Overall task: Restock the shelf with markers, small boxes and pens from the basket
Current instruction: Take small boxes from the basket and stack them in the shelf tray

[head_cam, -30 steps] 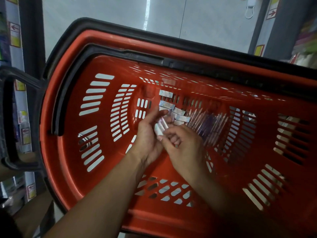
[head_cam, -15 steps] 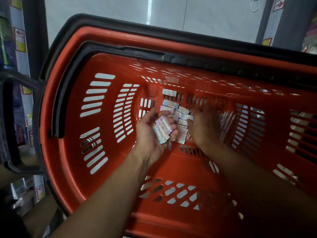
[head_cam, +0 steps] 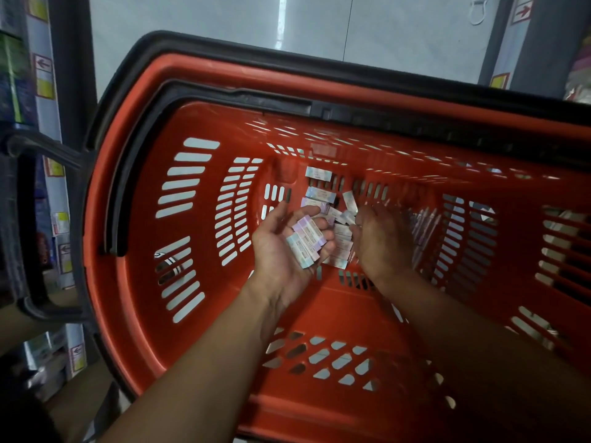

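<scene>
Collecting small boxes (head_cam: 305, 243) from basket (head_cam: 198, 321) floor.
Left hand (head_cam: 284, 251) cups a stack of them, fingers curled round; right hand (head_cam: 379, 241) reaches into loose boxes (head_cam: 321, 196), grip hidden, can't tell. Best to add a few at a time, stack flat. High basket walls, open room above to lift straight up.

Red plastic basket (head_cam: 144, 257), slotted walls and floor, black rim trim and black handle, seen from above. Small boxes (head_cam: 319, 195): white/pastel purple-blue cartons, loose and scattered at mixed angles on the basket floor near the far wall. A few more small boxes lie side by side across the upturned palm of the left hand (head_cam: 281, 251), fingers curled round them. Pens (head_cam: 423, 227): a bundle of slim pale/purple barrels on the floor, right of the boxes, partly hidden, blurred.
</scene>
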`<state>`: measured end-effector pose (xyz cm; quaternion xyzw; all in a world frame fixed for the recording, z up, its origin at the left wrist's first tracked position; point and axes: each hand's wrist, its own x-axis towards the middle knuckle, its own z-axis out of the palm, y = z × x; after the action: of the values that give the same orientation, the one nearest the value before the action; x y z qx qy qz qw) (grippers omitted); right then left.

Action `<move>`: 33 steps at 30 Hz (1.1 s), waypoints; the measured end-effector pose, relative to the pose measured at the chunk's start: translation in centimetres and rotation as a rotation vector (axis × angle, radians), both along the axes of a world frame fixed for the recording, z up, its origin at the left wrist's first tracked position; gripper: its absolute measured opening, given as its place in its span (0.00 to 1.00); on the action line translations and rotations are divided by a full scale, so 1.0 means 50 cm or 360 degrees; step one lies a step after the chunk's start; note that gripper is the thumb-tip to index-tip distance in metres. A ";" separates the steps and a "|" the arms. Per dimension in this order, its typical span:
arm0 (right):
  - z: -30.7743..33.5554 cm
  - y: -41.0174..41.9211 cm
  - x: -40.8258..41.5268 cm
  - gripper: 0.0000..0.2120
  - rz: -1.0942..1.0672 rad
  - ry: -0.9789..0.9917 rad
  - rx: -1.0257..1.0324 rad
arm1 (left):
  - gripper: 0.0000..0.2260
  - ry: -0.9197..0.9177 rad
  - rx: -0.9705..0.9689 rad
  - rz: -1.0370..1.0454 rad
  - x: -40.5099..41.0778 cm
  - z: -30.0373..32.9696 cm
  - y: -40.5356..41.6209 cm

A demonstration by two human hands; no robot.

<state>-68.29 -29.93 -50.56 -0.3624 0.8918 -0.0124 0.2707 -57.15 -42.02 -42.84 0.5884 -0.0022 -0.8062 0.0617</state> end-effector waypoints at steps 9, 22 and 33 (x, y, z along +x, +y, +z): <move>0.081 -0.010 0.013 0.05 -0.0665 -0.0500 -0.0307 | 0.25 -0.0030 -0.0007 0.0015 0.000 0.009 -0.004; 0.261 -0.022 0.095 0.08 -0.0730 -0.0835 -0.0613 | 0.22 -0.0045 -0.0005 0.0065 -0.011 0.025 -0.003; 0.226 -0.020 0.094 0.09 -0.0305 -0.0622 -0.0562 | 0.16 0.0029 -0.0057 -0.0044 -0.013 0.027 0.002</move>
<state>-63.59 -30.91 -39.27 -0.3086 0.8369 -0.2628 0.3679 -57.82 -41.90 -41.50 0.5796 -0.0242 -0.8122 0.0610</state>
